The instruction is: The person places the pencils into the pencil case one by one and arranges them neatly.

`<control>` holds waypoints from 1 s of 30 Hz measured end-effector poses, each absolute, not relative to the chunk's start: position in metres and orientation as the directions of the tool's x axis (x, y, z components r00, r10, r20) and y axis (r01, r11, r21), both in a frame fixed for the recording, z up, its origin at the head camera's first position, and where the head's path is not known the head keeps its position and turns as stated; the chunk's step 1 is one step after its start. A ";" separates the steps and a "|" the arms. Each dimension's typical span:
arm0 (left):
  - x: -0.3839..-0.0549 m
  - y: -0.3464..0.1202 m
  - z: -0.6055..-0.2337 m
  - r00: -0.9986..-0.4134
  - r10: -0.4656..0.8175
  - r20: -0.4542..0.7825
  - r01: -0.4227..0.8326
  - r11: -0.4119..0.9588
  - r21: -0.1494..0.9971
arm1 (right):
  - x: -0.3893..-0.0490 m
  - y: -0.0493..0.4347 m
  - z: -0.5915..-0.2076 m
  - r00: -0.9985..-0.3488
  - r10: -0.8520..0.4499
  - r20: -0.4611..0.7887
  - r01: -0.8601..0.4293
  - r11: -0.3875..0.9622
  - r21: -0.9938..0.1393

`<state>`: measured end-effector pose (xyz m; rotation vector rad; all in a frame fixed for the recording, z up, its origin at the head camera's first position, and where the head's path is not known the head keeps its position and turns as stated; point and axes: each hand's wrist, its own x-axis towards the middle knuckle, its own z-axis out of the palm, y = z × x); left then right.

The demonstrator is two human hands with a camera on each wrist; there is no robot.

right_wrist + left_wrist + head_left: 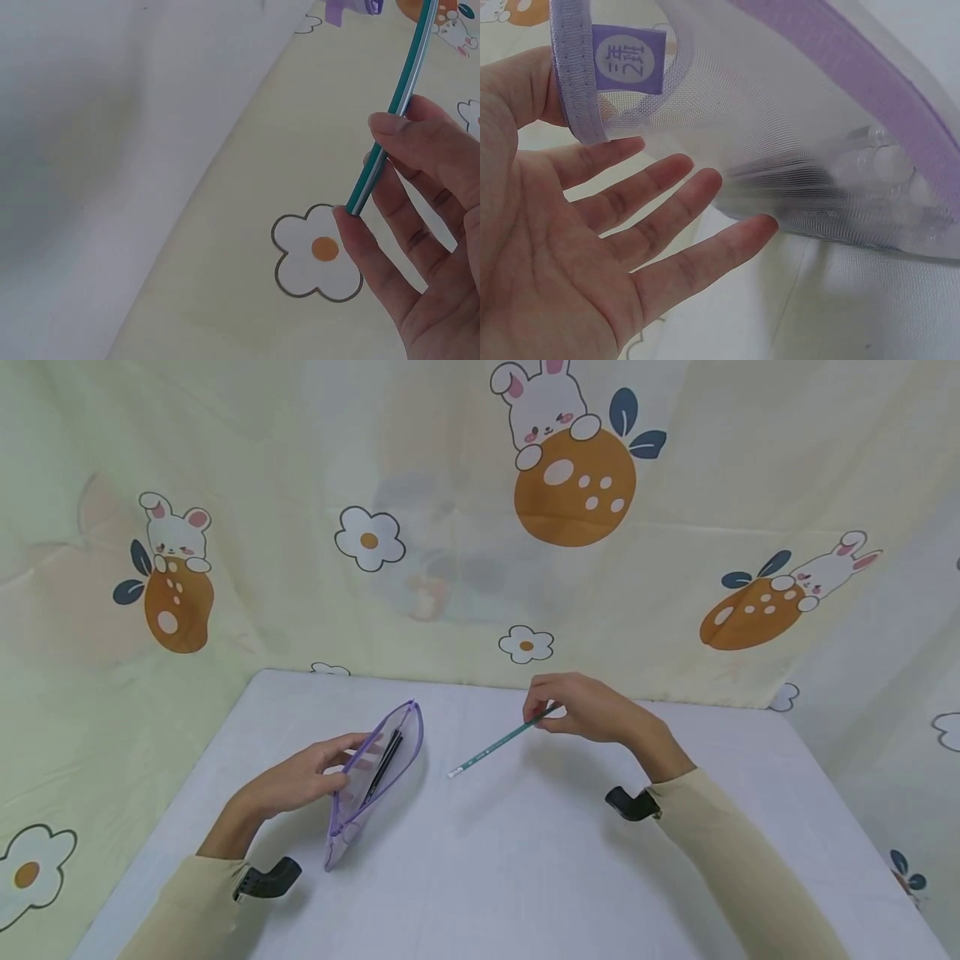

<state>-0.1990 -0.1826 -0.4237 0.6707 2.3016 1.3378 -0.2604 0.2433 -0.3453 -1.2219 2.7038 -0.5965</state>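
My left hand holds a see-through mesh pencil pouch with purple edging by its near-left edge. The pouch is tilted, its mouth spread apart, and dark pens lie inside. The left wrist view shows a purple label near the thumb, the other fingers spread beneath the mesh. To the right, my right hand pinches a green pencil near one end, above the table. Its white-tipped end slants down and left toward the pouch, apart from it. Silver stripes run along the pencil in the right wrist view.
Both hands are over a table with a white cover. Behind it hangs a cream curtain printed with rabbits, oranges and flowers. Black wrist mounts stick out from both sleeves.
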 end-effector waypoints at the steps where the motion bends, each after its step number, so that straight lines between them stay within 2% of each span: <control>1: -0.199 -0.182 -0.423 -0.808 0.582 -0.094 0.206 0.429 0.880 | -0.261 0.241 -0.345 -0.666 -0.743 0.062 -0.701 0.596 -0.392; 20: -0.199 -0.179 -0.421 -0.822 0.558 -0.118 0.182 0.452 0.873 | -0.271 0.194 -0.336 -0.583 -0.798 0.153 -0.799 0.529 -0.285; 30: -0.197 -0.180 -0.419 -0.819 0.560 -0.122 0.184 0.459 0.869 | -0.270 0.166 -0.332 -0.593 -0.797 0.111 -0.795 0.559 -0.236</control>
